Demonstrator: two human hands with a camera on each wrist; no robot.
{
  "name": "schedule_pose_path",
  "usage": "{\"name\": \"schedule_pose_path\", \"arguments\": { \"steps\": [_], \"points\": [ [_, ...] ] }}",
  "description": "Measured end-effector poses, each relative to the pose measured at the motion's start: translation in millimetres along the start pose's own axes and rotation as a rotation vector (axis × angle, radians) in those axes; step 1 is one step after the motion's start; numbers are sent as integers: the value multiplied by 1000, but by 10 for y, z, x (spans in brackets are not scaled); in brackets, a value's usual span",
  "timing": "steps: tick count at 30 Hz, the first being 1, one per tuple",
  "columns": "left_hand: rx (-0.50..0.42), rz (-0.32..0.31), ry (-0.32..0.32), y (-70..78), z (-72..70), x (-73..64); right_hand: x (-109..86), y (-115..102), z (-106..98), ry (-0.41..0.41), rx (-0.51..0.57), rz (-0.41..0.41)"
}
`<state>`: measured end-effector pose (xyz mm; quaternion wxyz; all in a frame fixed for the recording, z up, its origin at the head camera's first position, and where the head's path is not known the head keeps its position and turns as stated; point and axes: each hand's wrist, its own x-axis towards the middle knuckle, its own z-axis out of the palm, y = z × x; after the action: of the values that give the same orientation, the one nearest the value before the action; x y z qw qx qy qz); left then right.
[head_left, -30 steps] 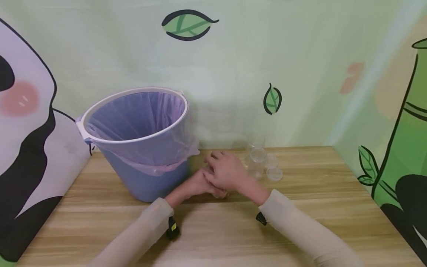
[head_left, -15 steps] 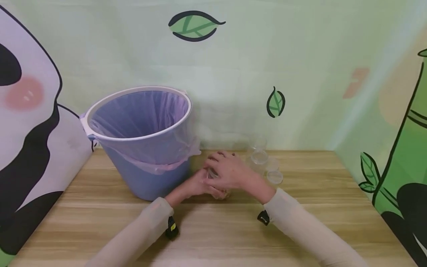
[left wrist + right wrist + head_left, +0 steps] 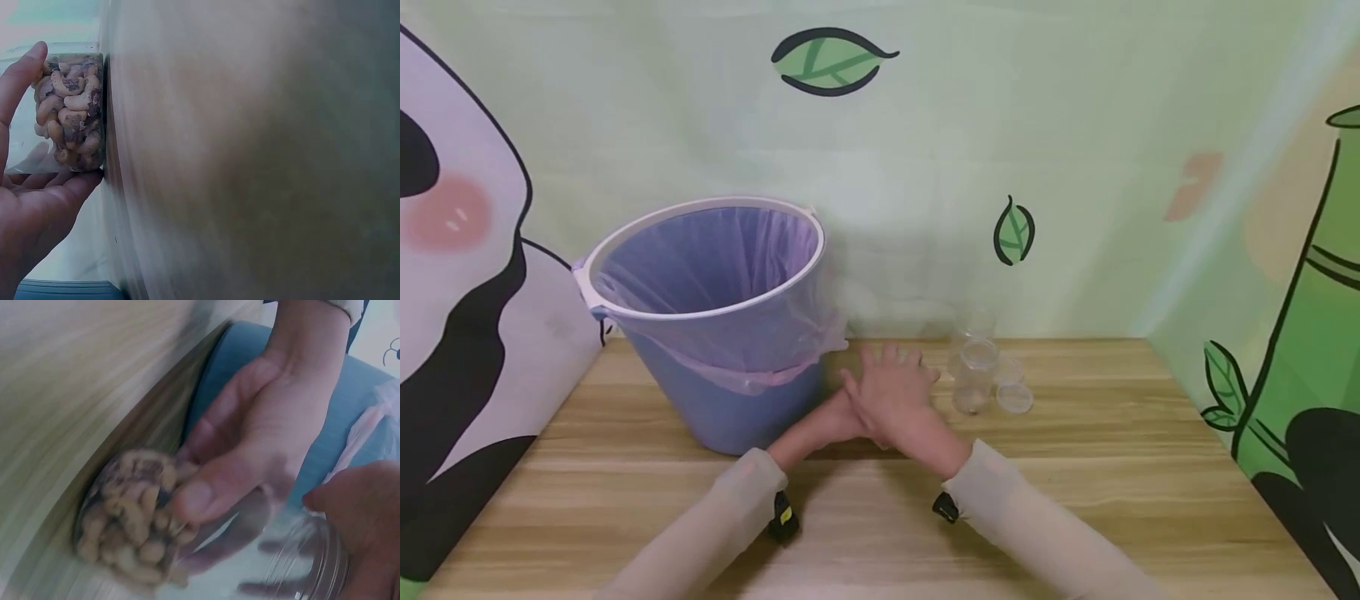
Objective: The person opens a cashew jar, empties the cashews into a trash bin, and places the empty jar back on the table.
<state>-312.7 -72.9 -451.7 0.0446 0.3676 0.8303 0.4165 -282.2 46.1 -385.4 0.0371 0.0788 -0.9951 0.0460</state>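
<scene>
A clear jar with cashew nuts [image 3: 69, 112] in its lower part is held by my left hand [image 3: 835, 419], thumb on one side and fingers on the other. The jar's base is close to the wooden tabletop in the left wrist view. My right hand [image 3: 895, 396] lies over the jar's top in the head view, fingers straight and spread, hiding most of the jar there. In the right wrist view, part of the right hand [image 3: 369, 519] is at the ridged jar mouth [image 3: 312, 556], and the left thumb presses the jar's side.
A blue bucket [image 3: 730, 417] with a thin pink liner stands left of the hands. To their right stands a clear jar [image 3: 976, 383], with another clear jar [image 3: 973, 321] behind it. Clear round lids [image 3: 1015, 398] lie beside them. A printed cloth backdrop [image 3: 925, 125] rises behind the table.
My right hand's fingers, bent around the jar's top before, are now straight and spread over it. That hand has moved slightly left; my left hand keeps its hold.
</scene>
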Motion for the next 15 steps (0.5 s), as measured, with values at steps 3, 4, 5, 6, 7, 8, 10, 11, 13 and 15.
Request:
{"name": "schedule_pose_path", "arguments": {
  "steps": [3,4,5,6,7,8,10,11,13,15],
  "points": [
    [-8,5,-13,-14,19,55,13,112,51,28,7,-94],
    [-48,-13,-26,-16,25,75,10,163,53,46,6,-146],
    [-84,-26,-36,-22,31,92,11,214,52,65,10,-195],
    [-125,-39,-53,-30,36,104,10,262,47,85,12,-250],
    [-165,-55,-62,-32,37,112,12,310,36,101,14,-311],
    [-221,-77,-75,-36,40,115,18,354,22,117,12,-368],
    [-287,-88,-91,-47,48,117,32,437,0,142,18,-476],
    [-304,-85,-98,-52,53,119,43,471,-6,145,26,-515],
    [-318,-77,-113,-47,58,132,67,537,-13,161,45,-591],
    [-332,-85,-124,-35,61,148,88,597,-18,178,80,-636]
  ]
}}
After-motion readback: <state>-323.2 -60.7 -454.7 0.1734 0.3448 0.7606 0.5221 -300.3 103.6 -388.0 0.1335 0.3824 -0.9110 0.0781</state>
